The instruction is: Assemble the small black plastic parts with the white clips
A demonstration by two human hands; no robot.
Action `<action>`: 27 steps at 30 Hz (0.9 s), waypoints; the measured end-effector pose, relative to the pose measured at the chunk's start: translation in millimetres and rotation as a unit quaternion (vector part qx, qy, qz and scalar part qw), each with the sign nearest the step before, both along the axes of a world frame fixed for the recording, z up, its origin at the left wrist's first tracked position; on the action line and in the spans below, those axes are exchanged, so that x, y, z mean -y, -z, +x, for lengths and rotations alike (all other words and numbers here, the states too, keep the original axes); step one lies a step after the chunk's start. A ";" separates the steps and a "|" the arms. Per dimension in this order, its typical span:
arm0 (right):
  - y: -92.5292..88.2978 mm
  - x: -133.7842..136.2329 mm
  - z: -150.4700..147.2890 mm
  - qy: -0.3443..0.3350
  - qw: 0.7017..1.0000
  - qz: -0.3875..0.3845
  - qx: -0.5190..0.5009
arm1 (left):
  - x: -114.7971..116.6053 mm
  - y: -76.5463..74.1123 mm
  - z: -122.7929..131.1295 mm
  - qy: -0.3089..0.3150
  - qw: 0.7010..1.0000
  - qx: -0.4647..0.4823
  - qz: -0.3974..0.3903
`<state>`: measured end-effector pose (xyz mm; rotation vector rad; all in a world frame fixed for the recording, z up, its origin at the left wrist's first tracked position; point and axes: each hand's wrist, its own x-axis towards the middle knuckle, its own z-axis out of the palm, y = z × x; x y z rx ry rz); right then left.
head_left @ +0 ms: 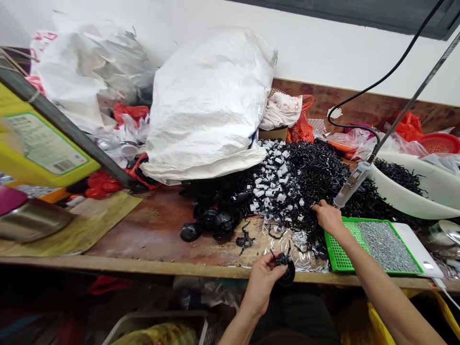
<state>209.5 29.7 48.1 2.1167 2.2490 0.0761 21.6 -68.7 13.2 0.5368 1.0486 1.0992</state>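
Observation:
Near the table's front edge, my left hand (259, 282) pinches a black plastic assembly (283, 261) with thin prongs and a round disc at its lower side. My right hand (328, 218) reaches to the edge of a heap of small black plastic pieces (316, 167), its fingers drawn together; whatever lies between them is too small to make out. Beside that heap lie white and black block-like parts (271, 177). A similar pronged black part (245, 239) rests on the wood, left of some scattered pale pins (305, 239).
An electric screwdriver (354, 184) hangs just above my right hand. Right of it are a green tray (336, 254) of small metal pieces and a white basin (431, 191). Black round parts (217, 220) lie before a big white sack (208, 96). A yellow container (39, 139) stands left.

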 end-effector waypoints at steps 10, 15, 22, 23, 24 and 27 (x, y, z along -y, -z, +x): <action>-4.1 -3.9 -4.8 -0.052 0.992 0.038 -0.108 | -1.7 3.1 1.4 0.021 0.999 -0.019 0.020; -3.5 -7.3 -18.1 -0.097 0.979 0.051 -0.170 | -1.6 6.0 0.7 0.022 0.999 -0.029 0.014; 3.1 -9.5 -18.6 -0.125 0.975 0.008 -0.183 | -0.5 9.0 1.5 0.032 0.999 -0.038 0.018; 1.3 -11.0 -18.2 -0.122 0.976 0.008 -0.183 | -0.4 10.2 1.9 0.033 0.998 -0.043 0.023; -0.9 -13.1 -18.2 -0.116 0.976 0.010 -0.183 | -0.3 12.0 2.3 0.033 0.998 -0.050 0.029; -7.1 -23.6 -22.6 -0.085 0.979 0.030 -0.183 | 0.1 20.7 3.3 0.034 0.996 -0.066 0.050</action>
